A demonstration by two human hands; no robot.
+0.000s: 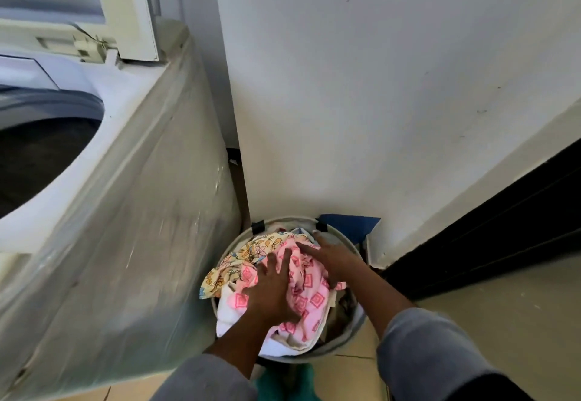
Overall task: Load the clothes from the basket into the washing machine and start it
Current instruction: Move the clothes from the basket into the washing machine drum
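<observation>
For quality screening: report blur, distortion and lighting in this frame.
Head view: blur streaks the washer side; the wide-angle lens bows the washer and the wall edges; light is soft and even, with no glare or hard shadows; the left hand, right hand and pink cloth are fairly sharp.

Our left hand (pixel 273 287): palm down, fingers straight and spread, pointing away from us. Our right hand (pixel 333 264): palm down, fingers angled towards the left hand; grip unclear. Forearms (pixel 374 300) bare below grey sleeves (pixel 418 347).
</observation>
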